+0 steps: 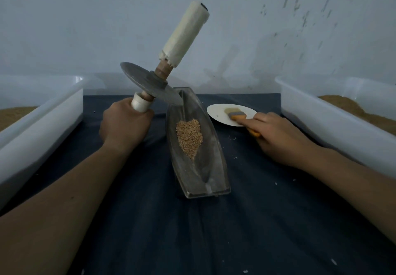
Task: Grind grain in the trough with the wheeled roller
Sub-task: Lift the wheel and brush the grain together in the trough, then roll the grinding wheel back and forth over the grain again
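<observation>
Grey metal and boat-shaped, the trough [203,174] lies mid-frame on the dark blue cloth [214,232], its length running away from me so the wheel can travel along it. A small heap of pale tan grain [189,137] sits in its hollow, whole as far as I can judge. My left hand [126,124] is clenched round the lower white-wrapped handle of the wheeled roller [147,81], a flat grey metal disc on a wooden axle with a long cloth-wrapped handle at the other end. I hold it tilted, up and left of centre, the disc's lower edge at the trough's far end and apart from the grain; whether it touches the rim I cannot tell. One hand can only carry it like this. Grinding, I judge, needs the axle level and a hand on each handle. My right hand [276,133], right of centre, is curled round the orange handle of a small brush [236,115], whose bristles lie on the round white plate [216,110] just beside the trough, out of the wheel's way. Two white plastic bins, the left tub [42,120] and the right tub [317,120], hold brown meal at the frame's edges. Grinding has not yet begun, I reckon: the brush must go down first.
</observation>
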The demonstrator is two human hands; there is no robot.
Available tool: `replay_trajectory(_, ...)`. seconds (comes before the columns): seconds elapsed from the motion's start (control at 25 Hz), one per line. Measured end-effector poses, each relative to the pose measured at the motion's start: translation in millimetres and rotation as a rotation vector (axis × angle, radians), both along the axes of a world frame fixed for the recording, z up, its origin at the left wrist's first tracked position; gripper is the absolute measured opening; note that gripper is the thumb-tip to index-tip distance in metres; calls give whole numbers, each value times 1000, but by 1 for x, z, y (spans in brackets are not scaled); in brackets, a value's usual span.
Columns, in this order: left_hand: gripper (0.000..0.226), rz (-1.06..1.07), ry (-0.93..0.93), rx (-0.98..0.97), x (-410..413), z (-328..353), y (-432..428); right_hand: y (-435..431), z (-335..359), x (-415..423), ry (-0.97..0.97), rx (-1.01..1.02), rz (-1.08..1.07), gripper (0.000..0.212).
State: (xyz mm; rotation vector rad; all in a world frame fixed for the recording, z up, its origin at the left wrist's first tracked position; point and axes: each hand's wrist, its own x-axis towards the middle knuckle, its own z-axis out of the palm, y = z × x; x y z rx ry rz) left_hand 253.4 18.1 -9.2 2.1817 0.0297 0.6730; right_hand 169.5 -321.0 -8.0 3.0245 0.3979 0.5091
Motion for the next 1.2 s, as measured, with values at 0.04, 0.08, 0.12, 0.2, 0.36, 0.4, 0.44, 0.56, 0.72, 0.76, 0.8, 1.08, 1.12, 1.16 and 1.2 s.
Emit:
replay_trajectory(0.04,14,-3,-1,9,0,0,0,-1,3,1,64,-49,-29,70)
replay_trajectory(0.08,14,-6,-4,23,0,0,-1,-2,7,0,124,-101,-60,80)
replay_trajectory(0.12,14,-14,-10,45,-1,0,-1,-1,12,-3,149,-112,-85,86)
replay_trajectory(0.2,14,-19,-25,130,-2,3,0,6,32,-17,15,30,-95,85)
replay_trajectory(0.36,18,40,-107,527,-2,26,6,43,82,-44,-506,110,-32,86)
replay_trajectory(0.4,17,28,-148,642,-3,33,5,55,91,-42,-504,3,-73,98)
replay_trajectory(0.44,14,18,-194,756,-4,38,2,68,97,-38,-436,-109,-131,108)
replay_trajectory(0.56,11,12,-266,961,-14,48,-9,93,96,-11,-148,-280,-182,99)
replay_trajectory(0.72,9,26,-272,993,-18,54,-12,89,95,16,78,-237,-81,63)
replay_trajectory(0.76,8,28,-270,1007,-19,55,-13,88,95,21,83,-240,-40,46)
replay_trajectory(0.8,8,26,-269,1020,-21,55,-13,87,95,25,70,-229,-8,28)
replay_trajectory(1.08,3,24,-267,1042,-47,64,-12,75,90,6,-47,-93,29,18)
replay_trajectory(1.12,4,10,-254,1047,-52,62,-11,75,89,0,-61,-99,33,19)
replay_trajectory(1.16,7,-5,-241,1053,-56,61,-11,76,87,-4,-65,-97,26,20)
replay_trajectory(1.2,9,-21,-228,1058,-59,61,-11,77,84,-7,-64,-91,13,19)
